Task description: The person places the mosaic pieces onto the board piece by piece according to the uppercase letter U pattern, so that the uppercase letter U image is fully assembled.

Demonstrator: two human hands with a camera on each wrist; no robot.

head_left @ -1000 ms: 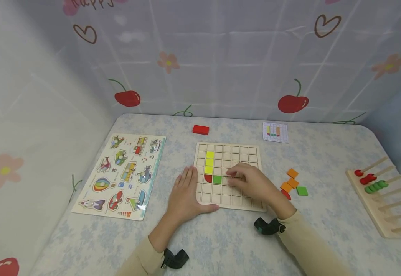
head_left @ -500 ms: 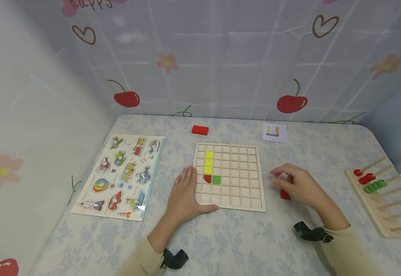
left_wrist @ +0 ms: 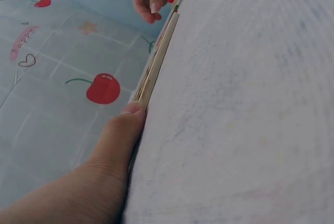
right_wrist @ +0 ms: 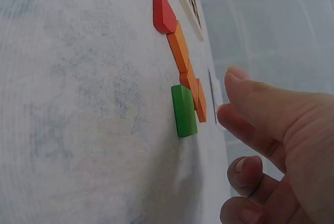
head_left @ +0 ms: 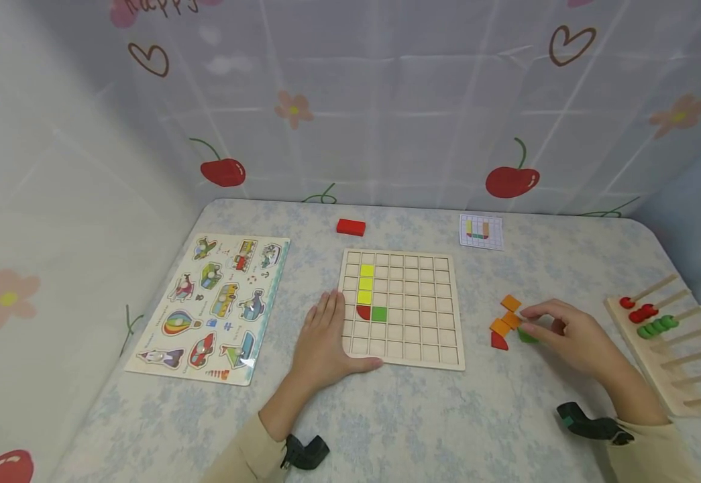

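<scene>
A wooden grid board lies on the table, holding several yellow tiles in a column, a red quarter-round tile and a green tile. My left hand rests along its left side, fingers straight, thumb at the near edge. Over a loose green tile hovers my right hand, thumb and index finger apart, nothing between them. In the right wrist view a gap separates the fingertips from that tile. Several orange tiles and a red quarter-round tile lie beside it.
A picture puzzle board lies at the left. At the back are a red block and a pattern card. A wooden peg rack with red and green beads stands at the far right, close to my right forearm.
My right hand has left the grid board and moved right, past the orange tiles, to above the loose green tile. The left hand has stayed in place.
</scene>
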